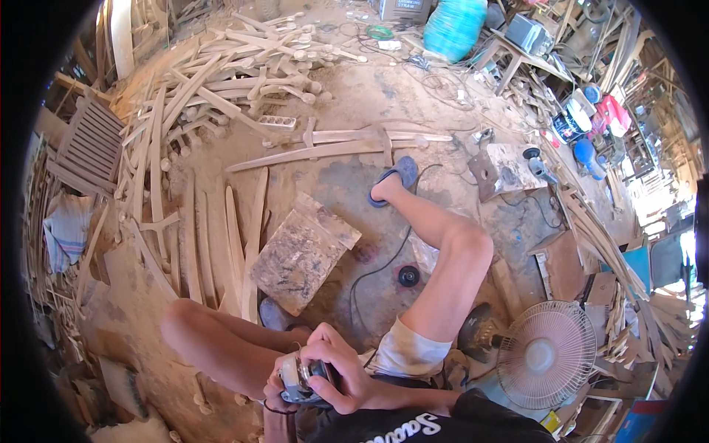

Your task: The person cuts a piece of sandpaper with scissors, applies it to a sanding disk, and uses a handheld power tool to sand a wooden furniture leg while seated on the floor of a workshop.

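Low in front of my body, both hands close round a compact grey-and-black power tool (297, 375) that looks like an angle grinder. My left hand (274, 385), with a dark band at the wrist, grips its left side. Across its top and right side wrap the fingers of my right hand (343, 369). They hide much of the tool. On the floor between my legs lies a round black disc (408, 275), apart from the hands. A stained board (299, 258) lies beyond my bent left leg.
Carved sword-shaped wooden pieces (251, 74) are heaped at the far left, with long blanks (231, 236) nearer. A dark cord (377, 272) crosses the floor. To the right stand a fan (543, 354) and another grinder (540, 168) beside a board.
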Demonstrator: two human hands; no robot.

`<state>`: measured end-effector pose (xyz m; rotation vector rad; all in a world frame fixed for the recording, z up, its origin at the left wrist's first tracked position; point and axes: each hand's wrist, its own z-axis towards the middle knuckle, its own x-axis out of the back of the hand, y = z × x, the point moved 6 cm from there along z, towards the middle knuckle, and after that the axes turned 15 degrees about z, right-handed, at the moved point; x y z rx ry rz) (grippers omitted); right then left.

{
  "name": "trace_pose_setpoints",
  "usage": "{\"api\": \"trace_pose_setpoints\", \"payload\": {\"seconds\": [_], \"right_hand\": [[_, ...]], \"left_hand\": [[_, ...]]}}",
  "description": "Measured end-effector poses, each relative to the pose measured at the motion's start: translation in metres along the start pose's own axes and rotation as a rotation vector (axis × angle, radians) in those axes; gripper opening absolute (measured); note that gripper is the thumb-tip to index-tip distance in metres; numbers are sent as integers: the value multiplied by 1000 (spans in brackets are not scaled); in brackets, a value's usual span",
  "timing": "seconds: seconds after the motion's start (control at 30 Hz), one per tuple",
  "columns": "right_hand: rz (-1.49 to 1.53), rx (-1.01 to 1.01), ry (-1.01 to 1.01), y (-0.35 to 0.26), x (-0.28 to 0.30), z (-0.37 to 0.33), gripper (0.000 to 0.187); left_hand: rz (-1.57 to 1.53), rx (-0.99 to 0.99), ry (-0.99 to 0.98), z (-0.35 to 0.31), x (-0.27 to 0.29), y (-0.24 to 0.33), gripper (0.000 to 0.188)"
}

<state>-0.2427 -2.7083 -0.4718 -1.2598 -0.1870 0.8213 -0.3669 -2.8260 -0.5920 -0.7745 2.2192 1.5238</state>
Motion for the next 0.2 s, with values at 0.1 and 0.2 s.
{"api": "trace_pose_setpoints", "payload": {"seconds": [0.1,0.2], "right_hand": [[0,3,-42,2,9,5,35],[193,-228,59,19,16,9,88]], "left_hand": [[116,-37,-45,7,-4,7,97],[54,-25,75,17,8,10,85]]}}
